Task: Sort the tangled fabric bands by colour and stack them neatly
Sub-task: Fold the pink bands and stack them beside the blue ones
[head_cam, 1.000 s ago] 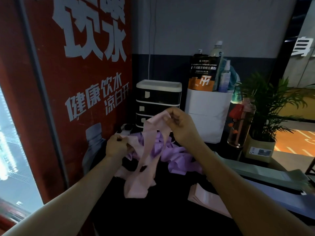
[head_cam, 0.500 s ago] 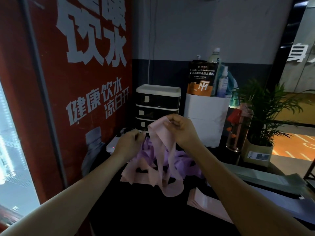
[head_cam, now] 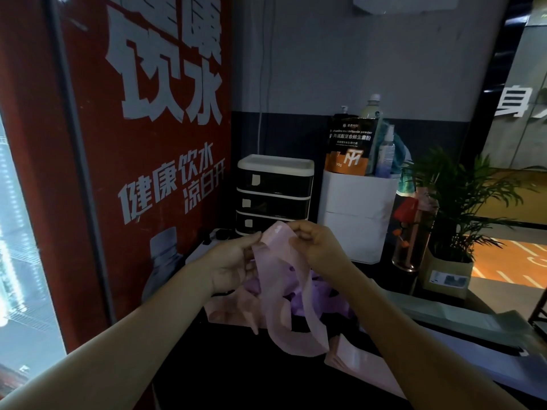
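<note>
between both hands [head_cam: 275, 253] hangs a pinched pink band [head_cam: 291, 315].

The red panel [head_cam: 142, 161] along the counter's left edge carries white Chinese lettering: huge characters at the top ending in 饮水, and lower down two lines reading 健康饮水 and 凉白开. At the back of the counter, a black-and-orange pouch [head_cam: 349, 146] shows "multivitamin powder", a line of Chinese characters with 复合维生素粉, a white logo, and "90g".

Two hands [head_cam: 233, 264], one drawer unit [head_cam: 273, 193], one plant [head_cam: 461, 196]
</note>
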`<act>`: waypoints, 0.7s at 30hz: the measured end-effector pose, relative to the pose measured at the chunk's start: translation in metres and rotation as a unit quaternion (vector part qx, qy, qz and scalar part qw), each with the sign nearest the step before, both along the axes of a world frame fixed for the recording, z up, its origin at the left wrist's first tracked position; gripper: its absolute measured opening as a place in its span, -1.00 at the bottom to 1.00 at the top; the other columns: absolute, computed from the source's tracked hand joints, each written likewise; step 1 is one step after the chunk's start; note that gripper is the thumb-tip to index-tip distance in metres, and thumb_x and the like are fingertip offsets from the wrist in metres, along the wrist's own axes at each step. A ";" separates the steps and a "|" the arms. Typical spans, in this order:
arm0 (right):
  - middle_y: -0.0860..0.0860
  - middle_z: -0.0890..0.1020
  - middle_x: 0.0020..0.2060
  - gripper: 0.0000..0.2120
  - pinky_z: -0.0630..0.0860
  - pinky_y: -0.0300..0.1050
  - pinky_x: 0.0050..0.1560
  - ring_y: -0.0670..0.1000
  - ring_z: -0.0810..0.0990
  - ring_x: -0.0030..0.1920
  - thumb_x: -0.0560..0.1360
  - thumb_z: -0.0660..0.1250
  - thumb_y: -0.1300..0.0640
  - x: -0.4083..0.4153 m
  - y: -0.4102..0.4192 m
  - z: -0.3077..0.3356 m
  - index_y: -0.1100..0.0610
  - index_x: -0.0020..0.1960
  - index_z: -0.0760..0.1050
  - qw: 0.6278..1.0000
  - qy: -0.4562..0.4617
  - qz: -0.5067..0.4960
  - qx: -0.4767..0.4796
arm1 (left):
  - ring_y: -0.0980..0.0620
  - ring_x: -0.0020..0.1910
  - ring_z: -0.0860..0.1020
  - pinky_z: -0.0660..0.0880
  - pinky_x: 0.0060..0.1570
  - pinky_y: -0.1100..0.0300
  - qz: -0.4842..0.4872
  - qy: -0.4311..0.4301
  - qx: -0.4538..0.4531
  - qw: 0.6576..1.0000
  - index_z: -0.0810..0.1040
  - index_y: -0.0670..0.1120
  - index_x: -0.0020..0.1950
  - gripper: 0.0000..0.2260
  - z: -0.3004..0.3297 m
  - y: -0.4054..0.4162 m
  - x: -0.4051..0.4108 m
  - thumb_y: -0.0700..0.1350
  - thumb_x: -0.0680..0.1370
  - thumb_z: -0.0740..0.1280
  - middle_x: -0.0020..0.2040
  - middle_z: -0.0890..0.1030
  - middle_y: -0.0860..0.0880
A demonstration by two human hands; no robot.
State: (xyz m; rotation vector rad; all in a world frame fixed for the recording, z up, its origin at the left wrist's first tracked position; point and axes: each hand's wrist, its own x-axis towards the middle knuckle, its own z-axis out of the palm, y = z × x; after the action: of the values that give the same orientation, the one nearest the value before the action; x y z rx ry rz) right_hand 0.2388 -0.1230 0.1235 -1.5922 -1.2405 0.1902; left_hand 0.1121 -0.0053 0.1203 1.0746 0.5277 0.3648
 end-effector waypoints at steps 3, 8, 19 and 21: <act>0.06 0.61 -0.08 -0.74 0.47 -0.40 -0.14 -0.20 0.55 -0.18 0.52 0.19 0.39 0.000 -0.001 -0.003 0.23 0.12 0.55 1.000 -0.003 0.003 -0.012 | 0.02 -0.17 0.56 0.58 -0.27 0.24 0.050 -0.039 0.005 0.998 0.56 -0.16 0.02 -0.88 0.001 0.005 0.002 -0.25 0.56 0.25 -0.13 0.62 -0.11; 0.06 0.62 -0.10 -0.75 0.45 -0.49 -0.21 -0.34 0.54 -0.30 0.52 0.20 0.40 -0.001 -0.001 -0.008 0.23 0.12 0.55 0.998 0.001 0.027 -0.048 | 0.01 -0.15 0.54 0.56 -0.24 0.23 0.087 -0.082 0.037 0.992 0.54 -0.13 0.01 -0.78 0.007 0.010 0.002 -0.39 0.53 0.19 -0.09 0.58 -0.13; 0.13 0.61 -0.13 -0.84 0.52 -0.31 -0.12 -0.05 0.56 -0.17 0.52 0.30 0.23 -0.012 0.011 0.015 0.29 0.06 0.54 0.999 0.030 -0.003 0.026 | -0.01 -0.16 0.58 0.60 -0.26 0.25 0.043 -0.108 0.191 0.975 0.53 -0.13 -0.01 -0.70 0.030 -0.001 0.000 -0.49 0.49 0.18 -0.10 0.58 -0.14; 0.16 0.59 -0.18 -0.86 0.52 -0.29 -0.13 0.00 0.55 -0.16 0.52 0.31 0.25 -0.014 0.012 0.020 0.33 -0.03 0.54 0.999 0.013 -0.023 0.044 | 0.01 -0.16 0.57 0.59 -0.25 0.25 0.043 -0.106 0.210 0.971 0.53 -0.11 -0.01 -0.72 0.032 -0.003 -0.001 -0.47 0.50 0.20 -0.10 0.57 -0.12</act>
State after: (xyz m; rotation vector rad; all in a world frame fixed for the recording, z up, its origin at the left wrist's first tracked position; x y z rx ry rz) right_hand 0.2253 -0.1112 0.1430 -1.5360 -1.1761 0.1247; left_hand 0.1113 -0.0085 0.1526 1.4025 0.3120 0.6816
